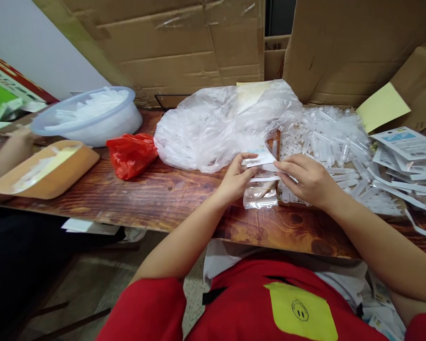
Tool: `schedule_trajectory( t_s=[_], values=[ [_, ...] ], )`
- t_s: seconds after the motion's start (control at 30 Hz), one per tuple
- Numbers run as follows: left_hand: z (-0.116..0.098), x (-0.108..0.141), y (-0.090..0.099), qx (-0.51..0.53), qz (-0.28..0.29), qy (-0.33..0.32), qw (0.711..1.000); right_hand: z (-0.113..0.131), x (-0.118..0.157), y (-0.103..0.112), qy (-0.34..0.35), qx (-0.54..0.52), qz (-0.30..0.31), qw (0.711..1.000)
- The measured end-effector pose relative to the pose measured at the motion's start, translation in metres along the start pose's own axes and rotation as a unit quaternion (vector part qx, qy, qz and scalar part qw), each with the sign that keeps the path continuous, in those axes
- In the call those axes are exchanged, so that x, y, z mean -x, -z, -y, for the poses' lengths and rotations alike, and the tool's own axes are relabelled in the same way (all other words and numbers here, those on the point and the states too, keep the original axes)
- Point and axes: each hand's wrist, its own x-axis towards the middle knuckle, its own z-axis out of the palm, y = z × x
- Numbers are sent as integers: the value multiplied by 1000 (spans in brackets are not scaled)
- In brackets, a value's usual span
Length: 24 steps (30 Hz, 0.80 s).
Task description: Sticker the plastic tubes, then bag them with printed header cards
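Both hands meet over the near middle of the tabletop (156, 194): my left hand (236, 177) pinches the left end of a small white card (261, 158), and my right hand (307, 177) closes its fingers on the right side of a thin white strip (266, 178) just under it. The card and strip lie with their long axes running left to right, straight between the two hands, so neither hand is really nearer; each has its own end. Directly below them, touching the tabletop, sits a small clear packet (261, 196), glossy and flat, with its mouth toward the hands. The card looks thin and stiff, white with a bit of blue print that I cannot read. Just right of my right hand spreads a heap of small clear tubes (326, 130), and further right a stack of printed packets (408, 144). Behind the hands lies a big crumpled plastic bag (216, 125), with a red bag (131, 154) to its left. Further left a tan tray (57, 177) and a pale tub (92, 116) stand beside another person's hand (16, 144). Cardboard boxes (184, 42) wall off the back.
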Motion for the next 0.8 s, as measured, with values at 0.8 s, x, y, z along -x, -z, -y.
schedule_trajectory(
  t_s=[0.8],
  values=[
    [-11,11,-2,53,96,-7,994,5,-3,-10,-338,-364,38,867]
  ],
)
